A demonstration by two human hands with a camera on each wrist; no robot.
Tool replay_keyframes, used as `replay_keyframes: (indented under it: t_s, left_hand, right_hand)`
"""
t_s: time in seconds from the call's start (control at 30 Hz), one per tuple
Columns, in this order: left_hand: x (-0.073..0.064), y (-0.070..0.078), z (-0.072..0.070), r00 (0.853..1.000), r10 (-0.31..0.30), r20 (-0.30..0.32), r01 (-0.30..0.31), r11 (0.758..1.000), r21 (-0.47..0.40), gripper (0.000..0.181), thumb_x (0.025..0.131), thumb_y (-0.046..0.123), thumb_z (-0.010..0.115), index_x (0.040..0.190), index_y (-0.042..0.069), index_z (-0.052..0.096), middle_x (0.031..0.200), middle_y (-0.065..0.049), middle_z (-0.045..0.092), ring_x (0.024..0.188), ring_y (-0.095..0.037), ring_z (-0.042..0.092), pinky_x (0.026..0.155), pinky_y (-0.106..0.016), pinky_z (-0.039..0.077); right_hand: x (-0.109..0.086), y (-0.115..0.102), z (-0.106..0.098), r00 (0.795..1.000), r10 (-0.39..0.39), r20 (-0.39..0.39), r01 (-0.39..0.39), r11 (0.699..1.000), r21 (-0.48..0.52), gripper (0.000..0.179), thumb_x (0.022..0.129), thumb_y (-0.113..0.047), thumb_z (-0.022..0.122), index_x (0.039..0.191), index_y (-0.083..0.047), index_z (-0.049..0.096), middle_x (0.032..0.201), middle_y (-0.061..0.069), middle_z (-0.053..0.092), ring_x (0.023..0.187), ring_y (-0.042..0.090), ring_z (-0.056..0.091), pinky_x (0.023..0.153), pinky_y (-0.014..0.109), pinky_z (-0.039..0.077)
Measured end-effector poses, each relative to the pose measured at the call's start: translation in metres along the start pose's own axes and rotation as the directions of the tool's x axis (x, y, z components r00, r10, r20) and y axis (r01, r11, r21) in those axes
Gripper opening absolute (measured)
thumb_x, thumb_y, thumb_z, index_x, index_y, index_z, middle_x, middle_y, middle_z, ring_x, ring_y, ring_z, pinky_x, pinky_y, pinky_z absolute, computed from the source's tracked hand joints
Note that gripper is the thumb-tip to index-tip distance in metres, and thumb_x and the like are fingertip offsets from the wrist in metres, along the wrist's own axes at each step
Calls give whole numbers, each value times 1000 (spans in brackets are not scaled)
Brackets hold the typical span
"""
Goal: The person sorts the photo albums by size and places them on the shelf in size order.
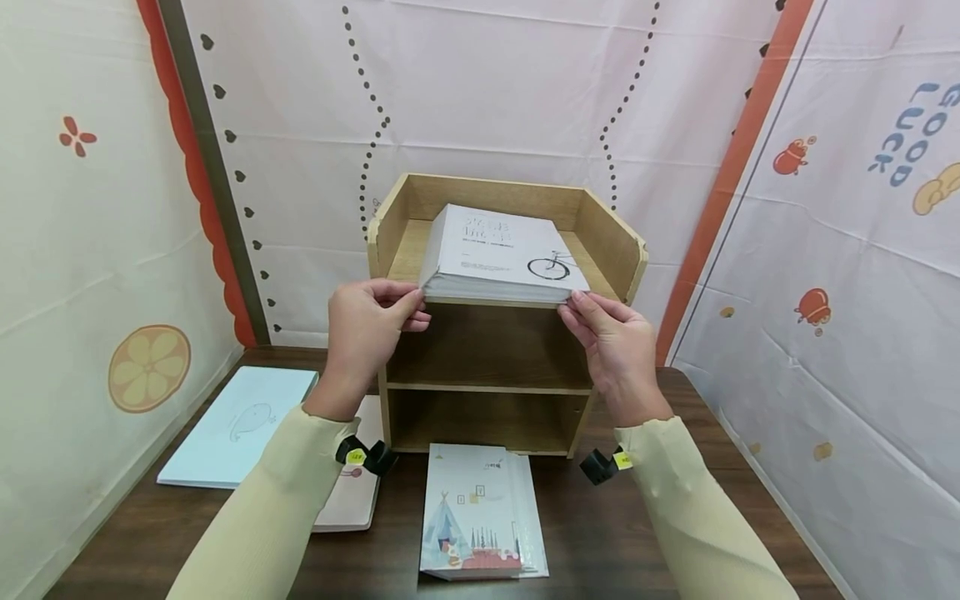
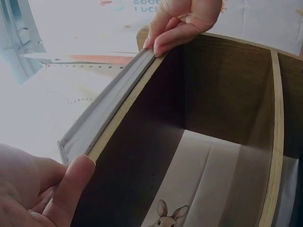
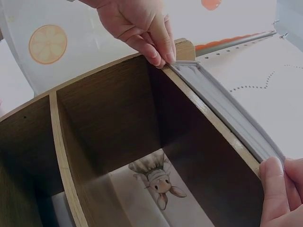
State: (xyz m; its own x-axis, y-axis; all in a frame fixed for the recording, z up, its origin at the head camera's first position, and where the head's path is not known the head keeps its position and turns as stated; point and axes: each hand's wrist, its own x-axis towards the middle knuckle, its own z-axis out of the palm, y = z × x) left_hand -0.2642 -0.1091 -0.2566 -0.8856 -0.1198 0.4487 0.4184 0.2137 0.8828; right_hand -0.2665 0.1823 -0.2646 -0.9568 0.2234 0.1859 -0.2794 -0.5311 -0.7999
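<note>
A thick white book (image 1: 502, 250) with a bicycle drawing lies flat on the top tier of a small wooden shelf (image 1: 487, 389). At its near left corner, my left hand (image 1: 367, 342) pinches the book with thumb and fingers. My right hand (image 1: 615, 342) holds the near right corner the same way, thumb at the edge and fingers curled beneath. In the left wrist view the book's edge (image 2: 111, 101) runs along the shelf's front board, between the two hands. The right wrist view shows the same edge (image 3: 222, 109) flush beside the board.
Before the shelf lie books with a tent picture (image 1: 468, 517) on the dark wooden table (image 1: 600, 533). A pale blue book (image 1: 240, 425) rests at the left, near a pinkish one (image 1: 352, 500) partly behind my left forearm. Printed cloth (image 1: 495, 100) hangs around the table.
</note>
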Motion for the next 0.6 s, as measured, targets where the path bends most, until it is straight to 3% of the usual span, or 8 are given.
replay_keyframes:
  t_s: [0.6]
  left_hand:
    - [2, 4, 2, 1000, 4, -20, -2, 996, 89, 19, 94, 13, 76, 107, -1, 79, 97, -18, 77, 67, -15, 77, 64, -24, 63]
  right_hand:
    - [-2, -4, 3, 998, 59, -31, -59, 998, -18, 22, 79, -7, 86, 99, 0, 79, 94, 10, 79, 85, 20, 79, 85, 34, 62]
